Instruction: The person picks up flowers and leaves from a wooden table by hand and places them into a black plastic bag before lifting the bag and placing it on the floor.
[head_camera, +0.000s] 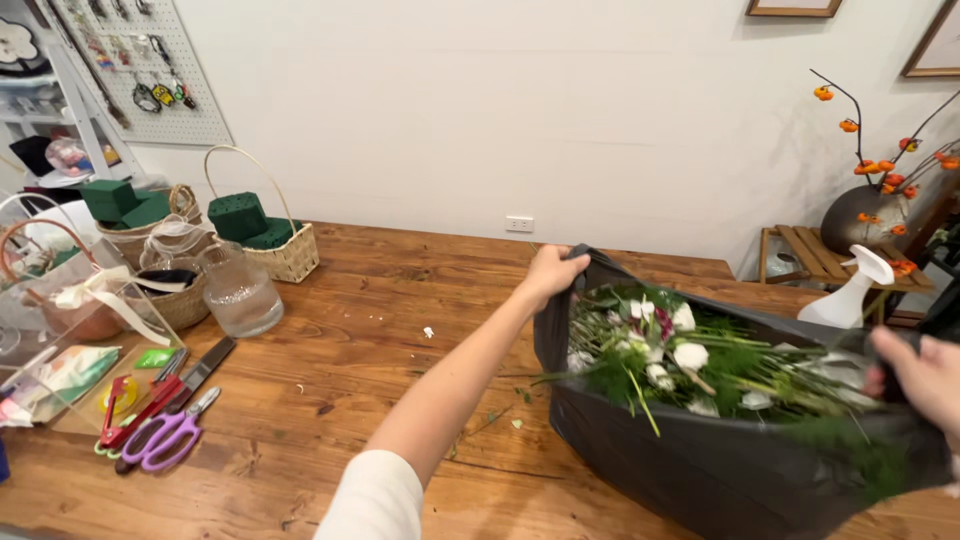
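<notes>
The wooden table (400, 330) lies open across its middle, from the wall edge to the near edge, bearing only small scraps. The left end is crowded: scissors (165, 435), glass jar (238, 290), wicker baskets (285, 250). The black bag (700, 470) (stuffed with flower cuttings) blocks the right.

Wooden table (400, 290) bears scissors (165, 435), glass jar (240, 292), baskets (285, 250)

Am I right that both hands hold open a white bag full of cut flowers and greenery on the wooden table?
Not quite: the head view shows the bag is black, not white. The left hand and right hand do grip its rim, with white flowers and greenery inside, on the wooden table.
</notes>
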